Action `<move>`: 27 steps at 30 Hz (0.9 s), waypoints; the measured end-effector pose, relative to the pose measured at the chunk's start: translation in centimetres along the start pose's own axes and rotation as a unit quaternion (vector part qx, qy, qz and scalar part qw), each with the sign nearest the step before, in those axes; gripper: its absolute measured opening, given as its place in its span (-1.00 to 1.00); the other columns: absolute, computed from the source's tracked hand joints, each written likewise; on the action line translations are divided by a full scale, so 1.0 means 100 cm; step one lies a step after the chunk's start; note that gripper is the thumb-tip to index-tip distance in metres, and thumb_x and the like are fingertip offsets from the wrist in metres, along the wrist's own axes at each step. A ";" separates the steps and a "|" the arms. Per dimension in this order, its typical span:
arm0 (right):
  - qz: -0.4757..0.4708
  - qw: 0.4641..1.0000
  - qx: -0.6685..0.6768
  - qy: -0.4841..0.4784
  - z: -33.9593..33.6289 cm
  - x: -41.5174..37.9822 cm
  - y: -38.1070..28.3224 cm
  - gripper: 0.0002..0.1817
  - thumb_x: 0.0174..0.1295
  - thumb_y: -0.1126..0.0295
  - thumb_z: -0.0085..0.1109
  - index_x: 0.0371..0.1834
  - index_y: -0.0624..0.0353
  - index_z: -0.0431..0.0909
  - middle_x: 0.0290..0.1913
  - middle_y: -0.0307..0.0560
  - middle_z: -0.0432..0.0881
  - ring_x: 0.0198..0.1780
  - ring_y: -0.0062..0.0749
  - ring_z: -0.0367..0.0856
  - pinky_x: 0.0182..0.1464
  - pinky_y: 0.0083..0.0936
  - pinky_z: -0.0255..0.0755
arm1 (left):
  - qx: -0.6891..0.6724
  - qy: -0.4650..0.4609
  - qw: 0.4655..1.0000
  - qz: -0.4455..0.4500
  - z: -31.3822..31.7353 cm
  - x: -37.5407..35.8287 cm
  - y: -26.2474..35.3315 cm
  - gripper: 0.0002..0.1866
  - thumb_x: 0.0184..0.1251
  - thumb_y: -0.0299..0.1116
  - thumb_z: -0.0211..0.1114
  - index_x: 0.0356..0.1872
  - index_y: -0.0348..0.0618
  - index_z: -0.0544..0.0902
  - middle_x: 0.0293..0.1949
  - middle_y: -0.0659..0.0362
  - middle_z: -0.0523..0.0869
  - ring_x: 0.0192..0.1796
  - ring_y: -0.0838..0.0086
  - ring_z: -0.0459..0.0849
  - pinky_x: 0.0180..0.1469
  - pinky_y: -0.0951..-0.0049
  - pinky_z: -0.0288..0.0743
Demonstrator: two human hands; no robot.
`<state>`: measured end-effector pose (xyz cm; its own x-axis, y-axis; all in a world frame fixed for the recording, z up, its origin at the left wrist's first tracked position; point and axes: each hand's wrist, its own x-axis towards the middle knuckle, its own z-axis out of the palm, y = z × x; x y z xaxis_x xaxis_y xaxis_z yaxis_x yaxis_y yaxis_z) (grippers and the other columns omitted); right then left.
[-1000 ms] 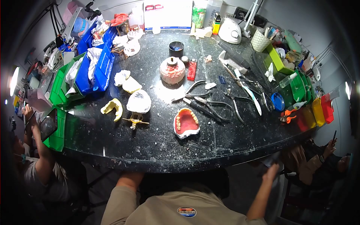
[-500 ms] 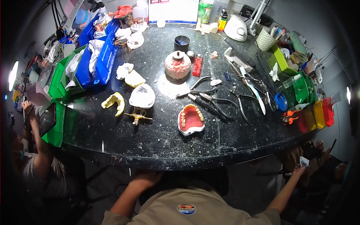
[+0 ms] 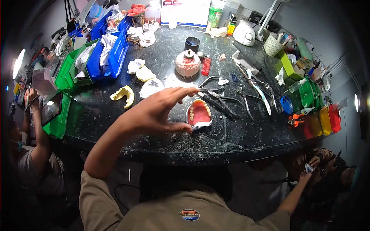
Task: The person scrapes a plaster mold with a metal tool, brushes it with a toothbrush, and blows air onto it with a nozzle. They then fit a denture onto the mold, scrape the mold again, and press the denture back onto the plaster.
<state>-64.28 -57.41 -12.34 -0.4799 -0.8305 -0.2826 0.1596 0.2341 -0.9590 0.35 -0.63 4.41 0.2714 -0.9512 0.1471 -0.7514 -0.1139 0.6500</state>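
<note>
My left hand [image 3: 154,111] reaches over the bench, its thumb and fingers spread. The thumb tip is by the lower left edge of a dental model [image 3: 200,114] with a pink plate and cream teeth. Nothing shows between the fingers. Behind the hand lies a white plaster model [image 3: 152,87], partly covered, with a yellow arch piece [image 3: 122,96] to its left. At the far lower right, my right hand [image 3: 305,177] is closed on a small, pale, shiny object [image 3: 309,168]; a co-worker's hand [image 3: 315,161] is close beside it.
Pliers [image 3: 225,104] and other hand tools lie right of the dental model. Behind it stand a pink-smeared round pot [image 3: 187,64], a red lighter [image 3: 206,65] and a black cup [image 3: 192,44]. Blue bins [image 3: 117,56] and green bins [image 3: 58,117] line the left. Another person [image 3: 38,154] sits at left.
My left hand has risen from below the bench edge to beside the dental model and opened. The view has shifted slightly. A co-worker's hand is now closer to the object at my right hand.
</note>
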 end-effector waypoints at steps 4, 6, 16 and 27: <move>-0.011 0.996 0.054 -0.070 0.006 0.033 0.002 -0.77 0.34 0.15 -0.02 -0.12 -0.06 0.57 -0.39 -0.35 0.61 -0.48 -0.59 0.56 -0.51 -0.64 0.32 | -0.067 0.015 0.997 0.045 0.014 0.013 -0.019 0.00 -0.14 -0.02 0.60 0.34 -0.23 0.30 0.19 -0.10 0.48 0.20 0.08 0.49 0.29 0.21 0.34; -0.029 0.996 -0.005 -0.079 0.005 0.033 -0.005 -0.68 0.34 0.12 -0.04 0.02 0.02 0.52 -0.29 -0.29 0.59 -0.34 -0.53 0.58 -0.37 -0.59 0.37 | -0.050 0.033 0.997 0.056 0.024 0.010 -0.022 0.03 -0.17 0.00 0.61 0.34 -0.23 0.28 0.21 -0.11 0.44 0.25 0.06 0.43 0.33 0.19 0.29; -0.263 0.908 0.131 -0.299 0.121 -0.179 -0.036 -0.79 0.39 0.24 0.02 -0.15 0.15 0.51 -0.35 -0.29 0.45 -0.44 -0.62 0.31 -0.40 -0.67 0.20 | 0.010 0.031 0.999 0.017 0.048 0.012 -0.032 -0.06 -0.20 -0.12 0.63 0.25 -0.28 0.35 0.16 -0.07 0.43 0.23 0.09 0.42 0.30 0.23 0.29; -0.483 0.395 -0.245 -0.742 0.301 -0.557 0.015 -0.79 0.20 0.32 0.24 -0.24 0.24 0.55 -0.30 0.02 0.60 -0.33 -0.13 0.62 -0.24 -0.32 0.50 | -0.388 0.104 0.913 -0.071 0.004 0.026 -0.030 -0.14 -0.15 -0.55 0.55 0.27 -0.30 0.29 0.12 0.10 0.54 0.19 0.48 0.53 0.26 0.48 0.38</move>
<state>-11.35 -25.96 2.56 0.9794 0.0517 0.1954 0.1605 -0.7866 -0.5962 3.12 -2.92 2.52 0.5015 -0.8585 0.1070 -0.0703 0.0828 0.9941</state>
